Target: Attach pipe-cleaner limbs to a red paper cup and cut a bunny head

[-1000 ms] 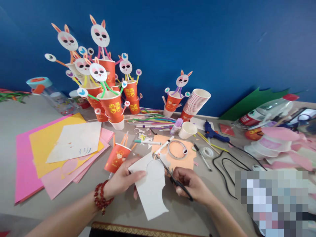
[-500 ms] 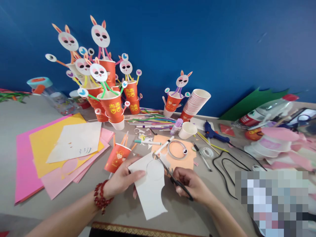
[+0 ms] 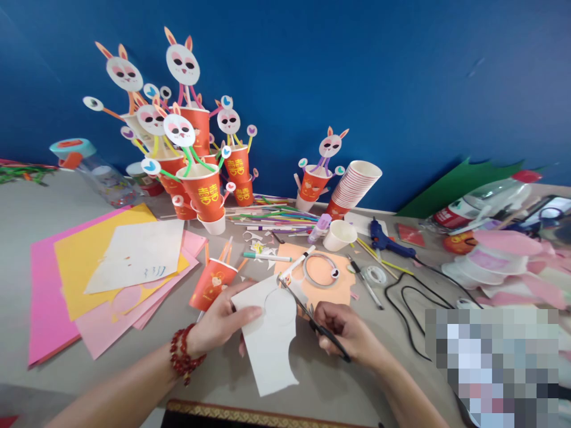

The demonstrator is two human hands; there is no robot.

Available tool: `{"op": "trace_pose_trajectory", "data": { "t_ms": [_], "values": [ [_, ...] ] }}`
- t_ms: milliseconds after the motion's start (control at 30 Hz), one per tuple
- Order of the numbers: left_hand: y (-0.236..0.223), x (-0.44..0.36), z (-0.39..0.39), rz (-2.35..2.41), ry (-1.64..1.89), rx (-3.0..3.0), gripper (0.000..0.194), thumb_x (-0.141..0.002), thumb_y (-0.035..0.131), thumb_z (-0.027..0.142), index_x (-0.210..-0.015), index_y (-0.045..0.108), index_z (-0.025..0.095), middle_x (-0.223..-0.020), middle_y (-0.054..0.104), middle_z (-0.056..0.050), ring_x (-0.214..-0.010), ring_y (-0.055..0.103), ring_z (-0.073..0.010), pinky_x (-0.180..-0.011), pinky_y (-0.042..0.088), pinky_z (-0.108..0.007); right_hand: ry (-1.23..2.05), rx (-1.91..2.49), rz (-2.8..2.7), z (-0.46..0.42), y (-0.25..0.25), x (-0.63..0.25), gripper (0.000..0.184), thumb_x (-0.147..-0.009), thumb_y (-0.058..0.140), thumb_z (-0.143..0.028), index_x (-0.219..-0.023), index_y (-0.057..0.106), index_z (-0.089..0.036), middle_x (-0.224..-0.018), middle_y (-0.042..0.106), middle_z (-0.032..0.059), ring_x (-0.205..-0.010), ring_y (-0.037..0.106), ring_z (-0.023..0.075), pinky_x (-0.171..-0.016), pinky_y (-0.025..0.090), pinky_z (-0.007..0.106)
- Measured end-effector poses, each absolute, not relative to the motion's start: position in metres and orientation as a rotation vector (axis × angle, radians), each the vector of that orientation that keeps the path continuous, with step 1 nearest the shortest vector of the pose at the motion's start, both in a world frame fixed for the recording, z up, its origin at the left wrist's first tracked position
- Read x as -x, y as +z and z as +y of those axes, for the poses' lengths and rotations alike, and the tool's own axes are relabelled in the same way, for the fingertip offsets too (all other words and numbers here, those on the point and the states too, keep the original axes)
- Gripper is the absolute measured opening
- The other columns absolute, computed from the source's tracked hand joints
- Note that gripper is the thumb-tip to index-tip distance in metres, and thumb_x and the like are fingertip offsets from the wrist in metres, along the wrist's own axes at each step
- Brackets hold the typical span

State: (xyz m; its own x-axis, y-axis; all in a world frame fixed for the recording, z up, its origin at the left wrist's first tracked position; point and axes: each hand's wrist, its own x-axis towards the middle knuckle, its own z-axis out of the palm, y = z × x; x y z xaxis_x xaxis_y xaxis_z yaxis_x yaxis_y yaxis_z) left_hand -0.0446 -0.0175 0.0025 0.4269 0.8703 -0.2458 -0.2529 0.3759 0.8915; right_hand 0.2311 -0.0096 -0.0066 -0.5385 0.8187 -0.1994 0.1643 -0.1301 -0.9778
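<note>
My left hand (image 3: 227,318) pinches a sheet of white paper (image 3: 272,356) at its left edge, thumb on top. A circle is drawn near the sheet's top, and its right edge has a curved cut-out. In my right hand (image 3: 336,330) is a pair of black-handled scissors (image 3: 300,299), fingers wrapped round the handles. The blades lie along the upper right of the drawn circle, tips at the paper's top edge. Beside my left hand leans a red paper cup (image 3: 214,284) with orange strips standing in it.
Behind stand several red cups with paper rabbit heads (image 3: 179,131) and a stack of cups (image 3: 357,187). Coloured paper (image 3: 42,297) lies at left. A marker (image 3: 267,257), peach paper (image 3: 330,294), tape (image 3: 375,274) and a blue glue gun (image 3: 388,241) with a black cord lie around.
The lower end of the white paper has swung slightly left. The scissors and both hands stay almost in place.
</note>
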Motion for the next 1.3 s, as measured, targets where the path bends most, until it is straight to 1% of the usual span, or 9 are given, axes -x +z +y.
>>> {"op": "trace_pose_trajectory", "data": {
  "t_ms": [267, 400, 600, 767, 1033, 1200, 1300],
  "values": [
    [0.0055, 0.0446, -0.0173, 0.840, 0.846, -0.914, 0.041, -0.083, 0.069, 0.036, -0.117, 0.059, 0.014, -0.060, 0.067, 0.000, -0.038, 0.058, -0.0110, -0.032, 0.045, -0.017, 1.696, 1.107, -1.677, -0.0097, -0.0064, -0.2329, 0.059, -0.068, 0.075, -0.065, -0.063, 0.036, -0.021, -0.059, 0.042, -0.0047, -0.051, 0.030, 0.0076, -0.045, 0.021, 0.021],
    [0.0075, 0.0448, -0.0170, 0.832, 0.845, -0.921, 0.040, -0.083, 0.069, 0.036, -0.114, 0.059, 0.013, -0.060, 0.066, 0.000, -0.038, 0.056, -0.0097, -0.032, 0.044, -0.016, 1.674, 1.080, -1.712, -0.0087, -0.0061, -0.2342, 0.060, -0.068, 0.073, -0.067, -0.062, 0.035, -0.021, -0.059, 0.040, -0.0055, -0.052, 0.028, 0.0078, -0.046, 0.019, 0.022],
    [0.0076, 0.0461, -0.0164, 0.849, 0.826, -0.919, 0.042, -0.083, 0.070, 0.039, -0.115, 0.060, 0.014, -0.060, 0.066, 0.000, -0.038, 0.056, -0.0098, -0.032, 0.044, -0.017, 1.654, 1.079, -1.743, -0.0078, -0.0050, -0.2354, 0.062, -0.067, 0.071, -0.072, -0.062, 0.035, -0.021, -0.059, 0.038, -0.0063, -0.052, 0.026, 0.0078, -0.046, 0.018, 0.022],
    [0.0067, 0.0469, -0.0160, 0.858, 0.829, -0.924, 0.043, -0.083, 0.069, 0.040, -0.115, 0.061, 0.013, -0.058, 0.067, -0.001, -0.036, 0.055, -0.0096, -0.032, 0.042, -0.016, 1.649, 1.112, -1.767, -0.0077, -0.0042, -0.2366, 0.061, -0.067, 0.073, -0.069, -0.062, 0.036, -0.021, -0.057, 0.037, -0.0064, -0.052, 0.024, 0.0079, -0.045, 0.016, 0.022],
    [0.0062, 0.0470, -0.0167, 0.875, 0.862, -0.910, 0.042, -0.081, 0.071, 0.040, -0.114, 0.061, 0.014, -0.058, 0.066, 0.000, -0.034, 0.053, -0.0101, -0.031, 0.040, -0.018, 1.658, 1.115, -1.785, -0.0072, -0.0054, -0.2389, 0.059, -0.067, 0.074, -0.067, -0.062, 0.036, -0.021, -0.058, 0.036, -0.0067, -0.052, 0.026, 0.0081, -0.045, 0.018, 0.022],
    [0.0046, 0.0479, -0.0154, 0.907, 0.875, -0.943, 0.039, -0.080, 0.072, 0.039, -0.107, 0.062, 0.014, -0.064, 0.068, -0.002, -0.040, 0.056, -0.0106, -0.040, 0.045, -0.020, 1.683, 1.120, -1.759, -0.0081, -0.0060, -0.2390, 0.057, -0.068, 0.075, -0.063, -0.062, 0.037, -0.021, -0.059, 0.038, -0.0062, -0.051, 0.027, 0.0075, -0.045, 0.018, 0.021],
    [0.0043, 0.0478, -0.0150, 0.911, 0.888, -0.941, 0.038, -0.080, 0.072, 0.039, -0.107, 0.062, 0.014, -0.064, 0.068, -0.002, -0.041, 0.056, -0.0106, -0.039, 0.043, -0.020, 1.676, 1.117, -1.752, -0.0083, -0.0058, -0.2384, 0.056, -0.069, 0.076, -0.060, -0.062, 0.036, -0.021, -0.058, 0.037, -0.0064, -0.050, 0.026, 0.0073, -0.044, 0.017, 0.021]
  ]
}}
